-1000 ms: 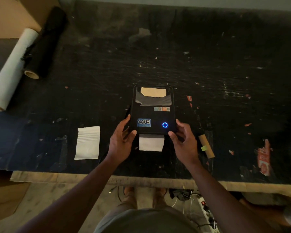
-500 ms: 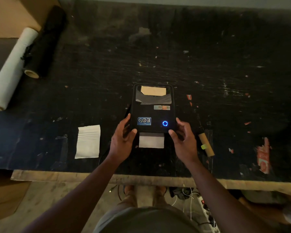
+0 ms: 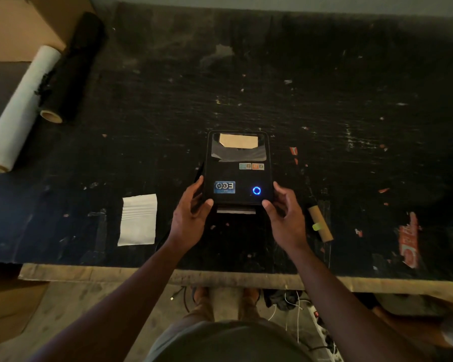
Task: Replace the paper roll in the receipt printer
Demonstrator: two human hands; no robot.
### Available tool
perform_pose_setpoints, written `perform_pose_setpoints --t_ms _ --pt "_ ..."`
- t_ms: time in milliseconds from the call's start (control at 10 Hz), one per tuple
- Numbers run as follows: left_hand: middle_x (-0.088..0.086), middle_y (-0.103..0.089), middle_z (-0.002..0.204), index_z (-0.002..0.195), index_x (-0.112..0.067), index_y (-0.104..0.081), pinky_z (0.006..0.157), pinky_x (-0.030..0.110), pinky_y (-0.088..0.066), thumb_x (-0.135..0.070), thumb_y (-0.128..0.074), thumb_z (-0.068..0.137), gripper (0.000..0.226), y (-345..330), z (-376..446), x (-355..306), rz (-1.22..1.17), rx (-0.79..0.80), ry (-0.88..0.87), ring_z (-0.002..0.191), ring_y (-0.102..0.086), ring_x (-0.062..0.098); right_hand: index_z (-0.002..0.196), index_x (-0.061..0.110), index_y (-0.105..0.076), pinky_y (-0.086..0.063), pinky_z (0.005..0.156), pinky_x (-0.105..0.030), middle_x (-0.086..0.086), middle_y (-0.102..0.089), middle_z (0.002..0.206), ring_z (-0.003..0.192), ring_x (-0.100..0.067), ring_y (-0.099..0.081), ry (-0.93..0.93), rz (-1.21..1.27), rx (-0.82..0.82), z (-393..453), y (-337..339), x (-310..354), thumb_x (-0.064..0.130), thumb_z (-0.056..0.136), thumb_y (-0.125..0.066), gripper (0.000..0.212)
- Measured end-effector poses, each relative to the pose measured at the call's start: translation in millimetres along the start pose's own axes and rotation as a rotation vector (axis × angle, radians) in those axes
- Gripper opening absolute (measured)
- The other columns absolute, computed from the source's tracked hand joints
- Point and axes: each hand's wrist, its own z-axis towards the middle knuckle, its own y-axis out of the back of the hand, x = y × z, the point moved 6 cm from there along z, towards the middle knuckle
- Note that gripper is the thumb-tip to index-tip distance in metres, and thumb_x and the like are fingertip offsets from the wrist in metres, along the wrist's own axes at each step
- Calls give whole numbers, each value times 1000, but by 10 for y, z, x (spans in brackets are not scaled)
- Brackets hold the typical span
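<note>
A black receipt printer (image 3: pixel 237 176) sits on the dark table (image 3: pixel 324 100), lid down, with a blue ring light lit near its front right. A short strip of white paper (image 3: pixel 236 210) sticks out of its front slot. My left hand (image 3: pixel 190 218) grips the printer's front left corner, thumb on top. My right hand (image 3: pixel 285 218) grips the front right corner the same way. A bare cardboard core (image 3: pixel 320 223) with a green tag lies on the table just right of my right hand. A torn piece of white paper (image 3: pixel 138 220) lies to the left of my left hand.
A long white roll (image 3: pixel 21 108) and a black roll (image 3: pixel 72 69) lie at the far left by a cardboard box (image 3: pixel 19 24). A red scrap (image 3: pixel 409 240) lies at the right. The table's wooden front edge (image 3: pixel 220 278) runs below my wrists; cables and a power strip lie on the floor.
The paper strip at the printer's front slot has become much shorter, drawn back toward the slot. Both hands stay on the printer's front corners.
</note>
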Motion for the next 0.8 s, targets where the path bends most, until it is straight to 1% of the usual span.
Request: perform_pose_setpoints --t_ms 100,200,300,400,500,600,700,800 --pt "6 -42 163 161 -29 -29 113 54 -48 -16 -60 103 67 0 -5 1 -19 4 8 146 -47 22 146 31 -48 -53 95 -11 9 -58 141 123 3 -59 -2 -4 5 -7 6 8 29 97 -68 53" --pt "7 -42 163 161 -28 -29 113 53 -49 -16 -60 103 67 2 -3 -2 -9 7 -5 146 -47 22 147 32 -47 -48 86 -1 11 -57 140 117 14 -55 -9 -30 2 2 11 6 30 97 -68 54" --pt "6 -42 163 161 -29 -29 112 51 -49 -17 -60 103 67 1 3 15 -4 10 -11 146 -48 22 147 31 -47 -50 92 -13 8 -59 141 122 3 -59 -23 -31 -1 12 9 -23 30 97 -68 55" --pt "7 -41 164 161 -30 -28 113 52 -49 -17 -60 103 68 -6 13 32 -3 12 -5 146 -47 23 148 30 -47 -51 98 -21 5 -59 143 128 -7 -60 -21 -18 9 1 1 -23 29 97 -68 54" --pt "6 -41 163 161 -29 -28 113 53 -48 -18 -60 103 68 -7 22 42 -3 9 -8 146 -48 23 147 31 -48 -51 100 -20 3 -60 144 128 -5 -60 -17 9 16 -4 5 -15 28 98 -68 54" --pt "4 -42 163 161 -32 -29 113 51 -48 -20 -61 103 67 -11 26 62 -7 4 -3 146 -48 22 147 30 -48 -52 102 -25 5 -60 144 127 -3 -60 -19 -3 14 -12 1 -5 28 97 -68 54" --pt "0 -46 161 158 -38 -33 112 46 -50 -22 -63 102 66 -3 52 93 -26 11 -14 144 -50 19 147 30 -48 -52 103 -29 4 -61 142 128 -6 -60 -25 8 32 17 8 -8 26 97 -68 54" --pt "-7 -61 146 147 -43 -48 102 39 -57 -32 -65 101 51 210 100 188 -51 -25 -7 130 -63 10 146 28 -52 -54 102 -32 3 -64 138 126 -8 -62 -35 -22 35 19 157 -50 27 100 -66 48"
